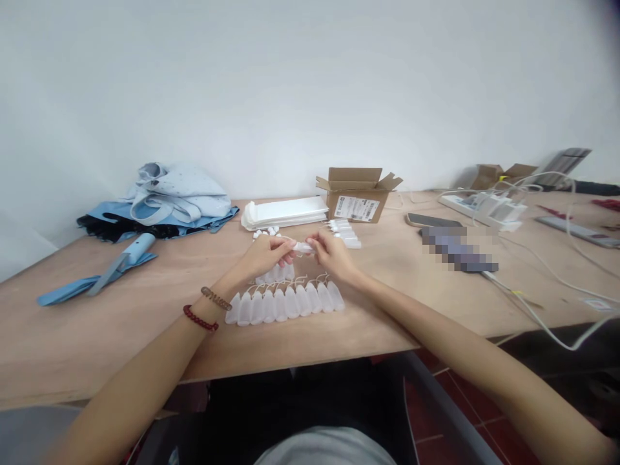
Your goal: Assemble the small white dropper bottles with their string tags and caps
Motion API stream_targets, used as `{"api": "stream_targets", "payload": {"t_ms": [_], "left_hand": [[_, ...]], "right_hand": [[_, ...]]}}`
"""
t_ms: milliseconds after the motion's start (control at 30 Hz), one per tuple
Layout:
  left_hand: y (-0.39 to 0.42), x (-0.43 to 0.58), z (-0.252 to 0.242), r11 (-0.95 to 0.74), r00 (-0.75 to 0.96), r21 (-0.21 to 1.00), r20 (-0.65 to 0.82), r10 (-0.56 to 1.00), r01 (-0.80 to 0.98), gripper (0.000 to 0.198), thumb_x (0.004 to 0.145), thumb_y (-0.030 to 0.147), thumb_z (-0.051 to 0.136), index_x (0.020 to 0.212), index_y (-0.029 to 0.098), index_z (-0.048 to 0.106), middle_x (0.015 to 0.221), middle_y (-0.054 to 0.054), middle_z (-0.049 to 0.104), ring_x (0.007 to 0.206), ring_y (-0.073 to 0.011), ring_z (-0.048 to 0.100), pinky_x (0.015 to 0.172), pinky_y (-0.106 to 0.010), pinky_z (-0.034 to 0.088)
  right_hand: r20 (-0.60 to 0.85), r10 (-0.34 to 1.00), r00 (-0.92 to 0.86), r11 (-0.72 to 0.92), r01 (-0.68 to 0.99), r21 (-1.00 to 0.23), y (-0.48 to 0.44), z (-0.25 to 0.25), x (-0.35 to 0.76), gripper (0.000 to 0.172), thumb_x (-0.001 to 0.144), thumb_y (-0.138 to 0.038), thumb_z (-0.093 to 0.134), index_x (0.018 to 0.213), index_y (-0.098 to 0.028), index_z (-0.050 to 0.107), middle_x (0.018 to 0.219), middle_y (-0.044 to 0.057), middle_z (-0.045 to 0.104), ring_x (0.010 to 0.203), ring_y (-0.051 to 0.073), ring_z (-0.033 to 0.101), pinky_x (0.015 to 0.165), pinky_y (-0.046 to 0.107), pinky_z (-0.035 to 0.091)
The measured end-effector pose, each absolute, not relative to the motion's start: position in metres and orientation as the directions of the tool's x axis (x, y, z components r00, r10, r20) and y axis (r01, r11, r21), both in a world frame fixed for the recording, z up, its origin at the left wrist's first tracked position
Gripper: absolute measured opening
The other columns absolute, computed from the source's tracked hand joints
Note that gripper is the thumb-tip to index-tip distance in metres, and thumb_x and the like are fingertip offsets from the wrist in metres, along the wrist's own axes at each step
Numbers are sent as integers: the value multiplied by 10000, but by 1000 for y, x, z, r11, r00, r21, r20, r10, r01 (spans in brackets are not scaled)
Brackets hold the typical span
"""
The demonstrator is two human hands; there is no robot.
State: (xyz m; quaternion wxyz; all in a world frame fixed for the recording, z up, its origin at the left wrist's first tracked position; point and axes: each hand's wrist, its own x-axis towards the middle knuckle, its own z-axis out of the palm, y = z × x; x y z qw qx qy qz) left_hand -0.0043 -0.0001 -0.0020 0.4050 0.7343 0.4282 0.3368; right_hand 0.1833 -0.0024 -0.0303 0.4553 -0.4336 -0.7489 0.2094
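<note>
Between the fingertips of both hands is a small translucent white sleeve (303, 247), much like the ones lying on the table. My left hand (274, 252) pinches its left end, and my right hand (332, 254) grips the right end. Below them lies a row of translucent white sleeves (281, 305) with thin cords at their tops. A few more sleeves (275, 274) sit behind that row, partly hidden by my left hand. Beyond my right hand is another small group of sleeves (349, 236). Small white pieces (266, 232) lie just past my left hand.
Behind my hands are a stack of flat white packets (288, 212) and an open cardboard box (358, 197). Folded cloth (179, 197) and a blue folded umbrella (109, 271) lie left. To the right are a phone (433, 221), a power strip (484, 210) and loose white cables (537, 321).
</note>
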Motion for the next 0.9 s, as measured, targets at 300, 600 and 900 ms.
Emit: {"api": "stream_targets", "payload": {"t_ms": [300,600,900], "left_hand": [[-2,-6,0,-423,461,867,272,845,264,307,769,403,632,917,138,675,793,-51,666,701,-142,596,595,-239,479],[0,-5,-2,-330,461,885,155,874,328,399,815,491,548,717,119,652,672,-60,655,550,-118,571,550,-246,474],[-4,-5,2,-275,408,935,166,898,224,288,781,389,633,771,101,644,698,-63,659,642,-132,605,643,-262,492]], "right_hand": [[567,797,-209,587,491,-644,-1,-26,186,172,889,-265,430,835,-172,564,706,11,607,605,127,509,624,240,371],[551,801,-234,588,480,-651,-6,-22,185,169,890,-282,442,842,-171,560,710,8,603,624,129,510,625,239,365],[541,795,-275,603,463,-650,-7,-19,187,199,864,-331,543,912,-143,590,788,39,631,661,139,528,616,251,387]]}}
